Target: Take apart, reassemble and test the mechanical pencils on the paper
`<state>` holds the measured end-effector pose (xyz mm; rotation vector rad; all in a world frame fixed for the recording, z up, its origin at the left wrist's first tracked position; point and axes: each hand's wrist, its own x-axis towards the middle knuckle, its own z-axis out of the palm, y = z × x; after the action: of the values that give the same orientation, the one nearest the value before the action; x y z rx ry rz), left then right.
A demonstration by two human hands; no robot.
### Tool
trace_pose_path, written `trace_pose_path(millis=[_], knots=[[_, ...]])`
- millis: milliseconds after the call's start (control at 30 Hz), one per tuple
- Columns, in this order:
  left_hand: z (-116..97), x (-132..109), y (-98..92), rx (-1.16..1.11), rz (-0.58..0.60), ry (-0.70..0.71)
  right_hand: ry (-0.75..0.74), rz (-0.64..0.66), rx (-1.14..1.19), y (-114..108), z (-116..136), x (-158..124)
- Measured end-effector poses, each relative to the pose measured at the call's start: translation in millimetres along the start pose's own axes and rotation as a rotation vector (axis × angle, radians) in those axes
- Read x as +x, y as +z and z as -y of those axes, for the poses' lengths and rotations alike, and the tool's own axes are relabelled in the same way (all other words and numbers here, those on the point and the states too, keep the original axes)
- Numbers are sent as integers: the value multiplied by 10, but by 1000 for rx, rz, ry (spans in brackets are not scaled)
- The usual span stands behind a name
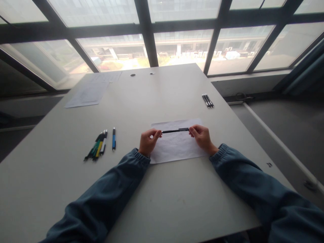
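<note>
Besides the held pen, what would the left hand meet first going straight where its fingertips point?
Likely the right hand, which holds the other end of the pen; height above the paper is unclear.

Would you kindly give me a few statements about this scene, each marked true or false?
1. The left hand and right hand both hold the dark pen. True.
2. The dark pen points straight away from the person. False: it runs crosswise between the hands.
3. The blue pen lies between the pile and the sheet. True.
4. The pile is right of the sheet. False: it is left of it.
5. The bundle at right lies on the table. True.
</note>
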<state>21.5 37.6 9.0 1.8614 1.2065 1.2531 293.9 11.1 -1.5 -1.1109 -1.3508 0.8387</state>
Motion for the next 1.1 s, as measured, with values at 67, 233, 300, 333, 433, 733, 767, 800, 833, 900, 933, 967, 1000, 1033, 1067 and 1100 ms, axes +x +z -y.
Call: trace_pose_path(millis=[67,233,300,333,433,733,767,800,833,900,933,967,1000,1033,1067,1100], knots=[[-4,0,-1,2,-1,-2,-1,1,-3,0,0,0],[-22,-1,0,10,-3,-1,0,3,-3,-2,4,-2],[-22,-1,2,7,-2,-2,2,3,-2,-2,6,-3],[-20,-1,3,4,-3,-2,3,3,-1,-2,6,-3],[-10,0,3,5,-2,-1,3,4,2,-2,8,-3],[-39,3,1,20,5,3,10,12,5,2,-6,-1],[-45,3,1,19,4,4,11,12,6,2,-5,-1],[-51,2,1,18,3,4,12,11,6,3,-3,-1],[-55,2,1,16,2,3,12,10,6,3,-1,-1],[-57,2,1,12,2,3,12,7,4,4,5,-2],[-57,2,2,10,1,3,12,5,2,4,8,-2],[-55,2,3,9,0,2,13,5,-1,4,11,-2],[-53,2,3,10,-1,0,14,5,-4,4,15,-2],[-51,2,4,10,-2,-1,15,4,-9,3,18,-2],[-51,2,4,11,-1,-3,16,4,-13,3,20,-2],[-52,2,3,12,0,-4,16,3,-17,2,21,-2]])
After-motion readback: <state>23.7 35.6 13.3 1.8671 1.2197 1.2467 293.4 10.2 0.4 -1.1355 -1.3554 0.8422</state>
